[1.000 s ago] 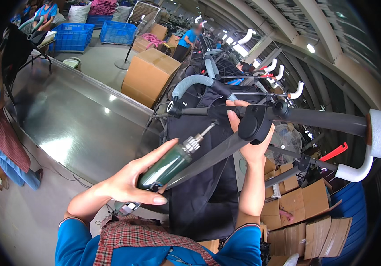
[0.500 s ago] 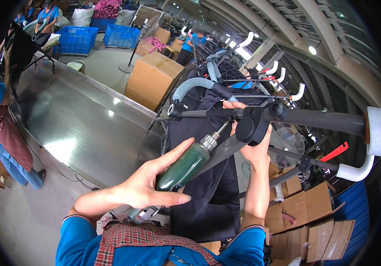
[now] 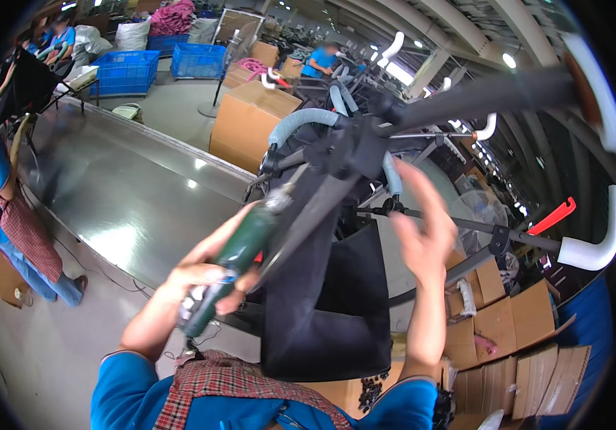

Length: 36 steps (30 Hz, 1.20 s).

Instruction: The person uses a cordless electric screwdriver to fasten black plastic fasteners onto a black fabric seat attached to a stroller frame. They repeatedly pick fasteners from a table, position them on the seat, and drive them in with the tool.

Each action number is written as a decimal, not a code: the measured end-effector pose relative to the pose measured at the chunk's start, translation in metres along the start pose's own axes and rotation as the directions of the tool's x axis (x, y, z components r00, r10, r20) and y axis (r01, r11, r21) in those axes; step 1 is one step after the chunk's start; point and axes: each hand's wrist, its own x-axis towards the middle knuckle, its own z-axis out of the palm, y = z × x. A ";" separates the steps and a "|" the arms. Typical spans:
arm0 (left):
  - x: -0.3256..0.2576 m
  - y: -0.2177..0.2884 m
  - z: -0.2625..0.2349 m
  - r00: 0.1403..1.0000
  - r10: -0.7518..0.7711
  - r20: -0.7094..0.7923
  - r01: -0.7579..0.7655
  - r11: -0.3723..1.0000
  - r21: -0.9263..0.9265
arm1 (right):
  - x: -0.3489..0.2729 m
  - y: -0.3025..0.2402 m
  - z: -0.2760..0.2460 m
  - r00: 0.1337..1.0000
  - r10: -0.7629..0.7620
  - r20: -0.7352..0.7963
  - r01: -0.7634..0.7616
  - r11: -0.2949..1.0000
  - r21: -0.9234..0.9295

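My left hand [image 3: 192, 276] grips a dark green power screwdriver [image 3: 245, 240], its silver nose pointing up toward a black plastic joint [image 3: 356, 147] on a stroller frame. Motion blurs the tip, so I cannot tell whether it touches the joint. To the right of that joint, my right hand [image 3: 428, 229] is open, its fingers apart and holding nothing. A blurred dark tube [image 3: 494, 100] runs from the joint to a white-wrapped end at the upper right. Black stroller fabric [image 3: 344, 308] hangs below, and a bar in grey-blue foam [image 3: 301, 122] curves behind.
A shiny metal table [image 3: 143, 186] extends on the left, where a person in a checked apron [image 3: 25, 215] stands. Behind it are a large cardboard box [image 3: 254, 125] and blue crates [image 3: 127, 72]. Opened cartons [image 3: 512, 322] lie at the lower right, below a red lever [image 3: 555, 215].
My right hand has let go of the frame by the joint and opened to its right. The screwdriver has moved down and left, away from the joint. The frame has shifted and its tube tilted upward.
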 end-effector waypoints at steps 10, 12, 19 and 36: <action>-0.164 -0.100 -0.124 0.457 0.067 -0.887 0.273 0.938 0.212 | -0.316 0.162 0.065 0.374 0.916 0.147 -0.622 0.131 0.772; -0.190 -0.121 -0.125 0.441 0.118 -0.890 0.340 0.896 0.287 | -0.333 0.159 0.122 0.310 0.888 0.338 -0.657 -0.056 0.752; -0.247 -0.142 -0.147 0.312 0.024 -0.950 0.415 0.896 0.159 | -0.241 0.154 0.317 0.403 0.657 0.637 -0.722 -0.200 0.663; -0.081 -0.134 -0.212 0.362 -0.310 -0.879 0.813 0.566 0.135 | -0.323 0.468 0.334 0.140 0.896 0.422 -0.983 0.177 -0.050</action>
